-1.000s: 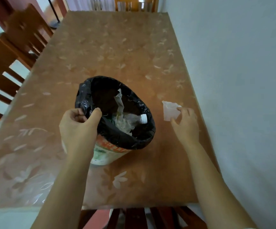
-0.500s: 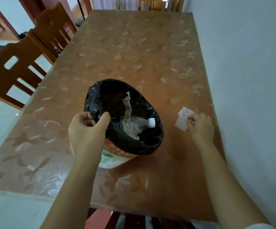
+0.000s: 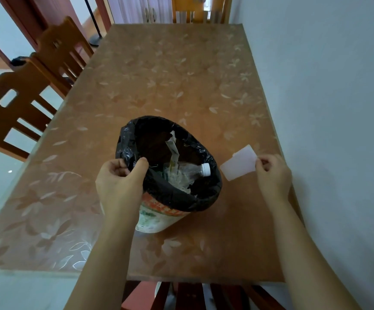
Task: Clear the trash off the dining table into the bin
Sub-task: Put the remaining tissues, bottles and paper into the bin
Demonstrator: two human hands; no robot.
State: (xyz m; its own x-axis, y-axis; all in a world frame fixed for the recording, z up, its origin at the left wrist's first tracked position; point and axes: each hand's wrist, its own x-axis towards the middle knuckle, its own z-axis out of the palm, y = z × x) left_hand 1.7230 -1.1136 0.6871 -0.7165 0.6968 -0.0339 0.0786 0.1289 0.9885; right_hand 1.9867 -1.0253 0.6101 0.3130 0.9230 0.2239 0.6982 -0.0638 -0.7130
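A small white bin (image 3: 159,217) with a black liner bag (image 3: 204,198) stands on the brown dining table (image 3: 181,86). Inside lie a clear plastic bottle (image 3: 192,173) with a white cap and a strip of wrapper (image 3: 172,146). My left hand (image 3: 119,186) pinches the liner at the bin's near-left rim. My right hand (image 3: 273,175) holds a white piece of paper (image 3: 239,163) by its right edge, lifted just right of the bin's rim.
A pale wall (image 3: 327,108) runs along the table's right edge. Two wooden chairs (image 3: 25,97) stand at the left side, another chair (image 3: 201,12) at the far end, and one chair back (image 3: 192,296) is just below the near edge.
My right hand has picked the white paper up off the table and raised it toward the bin. My left hand has kept its grip on the liner.
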